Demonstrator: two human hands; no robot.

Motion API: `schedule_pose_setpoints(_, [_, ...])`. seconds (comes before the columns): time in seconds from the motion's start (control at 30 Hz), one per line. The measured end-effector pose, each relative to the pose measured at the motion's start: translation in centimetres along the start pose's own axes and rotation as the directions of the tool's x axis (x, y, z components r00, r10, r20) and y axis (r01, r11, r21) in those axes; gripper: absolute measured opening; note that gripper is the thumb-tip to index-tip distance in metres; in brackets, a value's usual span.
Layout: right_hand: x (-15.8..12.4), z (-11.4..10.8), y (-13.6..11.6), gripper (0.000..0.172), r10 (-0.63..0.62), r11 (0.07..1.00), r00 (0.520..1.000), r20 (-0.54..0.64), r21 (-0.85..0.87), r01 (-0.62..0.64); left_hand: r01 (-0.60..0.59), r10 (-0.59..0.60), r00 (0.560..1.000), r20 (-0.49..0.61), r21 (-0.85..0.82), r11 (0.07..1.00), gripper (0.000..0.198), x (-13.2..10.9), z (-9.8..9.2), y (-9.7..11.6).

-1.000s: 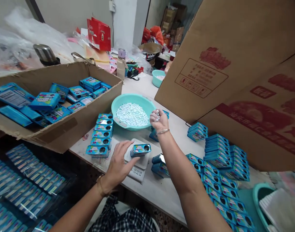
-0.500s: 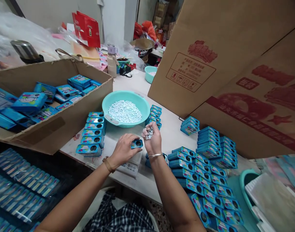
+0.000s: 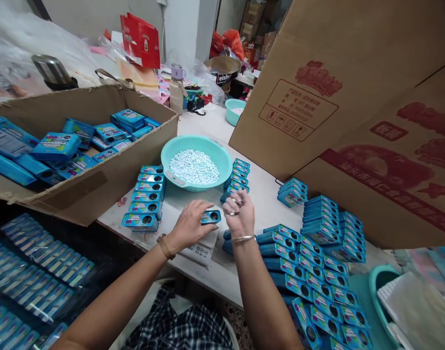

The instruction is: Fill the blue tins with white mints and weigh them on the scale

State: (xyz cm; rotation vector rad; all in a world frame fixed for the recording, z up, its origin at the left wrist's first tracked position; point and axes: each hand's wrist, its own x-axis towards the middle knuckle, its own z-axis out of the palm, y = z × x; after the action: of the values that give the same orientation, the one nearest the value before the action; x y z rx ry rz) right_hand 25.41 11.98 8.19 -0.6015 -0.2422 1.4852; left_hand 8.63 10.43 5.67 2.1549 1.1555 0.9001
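Note:
My left hand [image 3: 190, 222] grips a small blue candy box [image 3: 210, 217] with a dark round opening in its top, over a white digital scale [image 3: 197, 253]. Beside it on the right, my right hand [image 3: 240, 214] is curled closed, palm up, around some small pale candies; the fingers hide most of them. Just beyond both hands sits a turquoise basin [image 3: 222, 154] holding a heap of the same candies. A row of blue boxes [image 3: 145, 194] stands left of the scale, and a shorter row [image 3: 237, 176] stands behind my right hand.
A cardboard carton [image 3: 142, 155] of loose blue boxes is at left. Many upright boxes [image 3: 317, 287] cover the table's right side. A large printed carton [image 3: 281, 141] walls off the back right. Another turquoise basin [image 3: 375, 277] is at lower right.
The right hand's fingers have curled in further, so fewer candies show. The left hand still holds the box over the scale. The whole view has shifted slightly.

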Motion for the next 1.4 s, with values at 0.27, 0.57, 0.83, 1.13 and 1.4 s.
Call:
schedule_pose_setpoints(0.27, [-2.8,-2.8,-6.1,0.028,0.016,0.932,0.998,0.069,0.361,-0.039,0.209,-0.230,0.937,-0.264,-0.104,0.972,0.049,-5.0,-7.1,-0.4])
schedule_pose_setpoints(0.57, [-3.3,-1.8,-4.7,0.031,0.017,0.967,1.000,0.020,0.254,-0.022,0.274,-0.297,0.912,-0.281,-0.121,0.954,0.035,-8.3,-6.4,-1.9])
schedule_pose_setpoints(0.83, [-2.0,0.4,-1.9,0.022,-0.023,0.996,0.999,-0.022,0.080,0.025,0.208,-0.227,0.944,-0.237,-0.104,0.973,0.031,-7.1,-5.4,-1.0])
schedule_pose_setpoints(1.13, [-1.7,0.4,-1.8,0.020,0.001,0.999,1.000,0.008,0.034,-0.001,0.152,-0.169,0.965,-0.199,-0.098,0.984,0.029,-6.3,-4.7,-0.8])
schedule_pose_setpoints(1.4, [-3.2,-1.3,-2.6,0.020,0.008,0.997,1.000,-0.010,0.082,-0.007,-0.005,0.033,0.989,-0.141,0.193,0.981,0.021,-3.8,-2.7,0.3])
